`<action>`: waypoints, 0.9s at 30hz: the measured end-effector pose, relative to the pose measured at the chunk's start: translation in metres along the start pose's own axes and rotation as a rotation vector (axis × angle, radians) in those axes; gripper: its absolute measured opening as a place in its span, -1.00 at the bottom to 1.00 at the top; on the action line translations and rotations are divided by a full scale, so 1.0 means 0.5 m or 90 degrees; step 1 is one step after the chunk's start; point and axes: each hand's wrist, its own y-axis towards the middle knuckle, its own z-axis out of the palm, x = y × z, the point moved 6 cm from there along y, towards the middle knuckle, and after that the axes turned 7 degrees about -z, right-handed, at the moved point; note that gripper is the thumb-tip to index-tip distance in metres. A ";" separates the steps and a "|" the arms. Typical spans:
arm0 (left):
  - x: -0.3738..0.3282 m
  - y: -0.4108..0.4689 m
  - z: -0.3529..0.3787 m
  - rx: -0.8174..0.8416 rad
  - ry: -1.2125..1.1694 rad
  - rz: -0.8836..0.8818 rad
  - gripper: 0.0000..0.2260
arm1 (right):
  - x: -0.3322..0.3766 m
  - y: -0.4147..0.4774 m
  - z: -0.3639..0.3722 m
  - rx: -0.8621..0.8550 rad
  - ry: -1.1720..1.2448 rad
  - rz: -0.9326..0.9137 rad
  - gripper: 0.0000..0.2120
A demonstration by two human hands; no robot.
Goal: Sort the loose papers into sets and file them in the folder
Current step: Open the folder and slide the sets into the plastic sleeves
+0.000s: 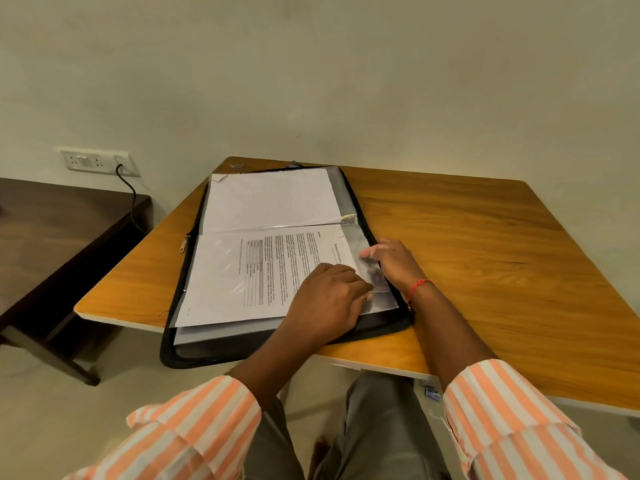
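orange-brown wooden desk [485, 237] with a pale edge fills the right and middle. dark brown low table [62, 230] stands at left, apart from the desk. black zip-around fabric folder [166, 341] lies open flat on the desk's left part, its near left corner hanging over the desk edge. far half holds a blank white paper sheet [273, 199]. near half holds a white printed paper sheet [225, 282] with text blocks and a small table, text running sideways to the camera. glossy clear plastic pocket [379, 289] covers the printed sheet's right end, at the folder's right rim. orange-and-white striped shirt cuffs [194, 420] are in the foreground. left-hand grip [329, 296] rests knuckles up on the printed sheet's near right part, fingers curled down to the pocket edge; can't tell if it pinches or only presses. right-hand grip [394, 261] sits at the folder's right rim, fingers pinching the pocket's edge. white wall socket plate [93, 161] is at left, with a black cable [133, 202] dropping from it. thin red thread bracelet [417, 287] is on the right wrist. metal zip pull [186, 242] is at the folder's left side.
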 end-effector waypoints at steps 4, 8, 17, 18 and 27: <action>-0.008 -0.002 -0.005 -0.013 0.005 0.028 -0.76 | 0.015 -0.014 -0.008 -0.023 0.055 0.004 -0.75; -0.017 -0.005 -0.015 -0.031 0.023 0.046 -0.76 | 0.006 -0.038 -0.031 -0.123 0.147 -0.029 -0.79; -0.022 -0.008 -0.020 -0.051 0.024 0.066 -0.78 | 0.012 -0.037 -0.024 -0.094 0.106 -0.075 -0.85; -0.023 -0.008 -0.021 -0.054 0.025 0.068 -0.78 | 0.012 -0.034 -0.026 -0.093 0.092 -0.066 -0.84; -0.020 -0.011 -0.026 -0.091 0.027 0.068 -0.80 | 0.022 -0.009 -0.050 -0.070 0.101 0.015 -0.74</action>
